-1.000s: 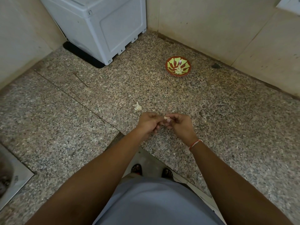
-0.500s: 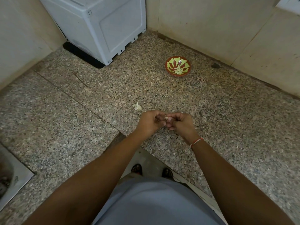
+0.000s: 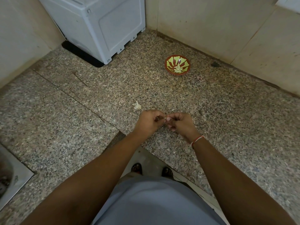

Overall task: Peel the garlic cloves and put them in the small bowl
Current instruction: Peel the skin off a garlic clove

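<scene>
I see a small pale garlic clove (image 3: 165, 118) right at the centre of the frame, caught between the two hands where their fingertips meet. Only a sliver of it shows — the rest is hidden by the fingers. My left hand (image 3: 148, 122) has its grip curled tight around the clove from the left, thumb and forefinger closed on it. My right hand (image 3: 182, 123) comes in from the right with its fingers curled too, the fingertips pinching at the same clove; a red and white thread (image 3: 197, 140) circles that wrist. The two hands touch each other at the clove and hang above the speckled granite tabletop (image 3: 227, 111).

Just above and to the left of the left hand, a piece of garlic (image 3: 137, 106) lies on the tabletop, apart from both hands; I cannot tell whether it is clove or loose skin. The small bowl (image 3: 177, 65) — red rim, yellow-green and red pattern inside — sits well apart in the upper right of the frame, near the wall, with pale peeled cloves (image 3: 178, 69) gathered at its bottom. A white plastic appliance (image 3: 100, 26) stands in the upper left corner on a black mat (image 3: 81, 54). At the lower left edge a steel sink (image 3: 9, 176) is partly in view.
</scene>
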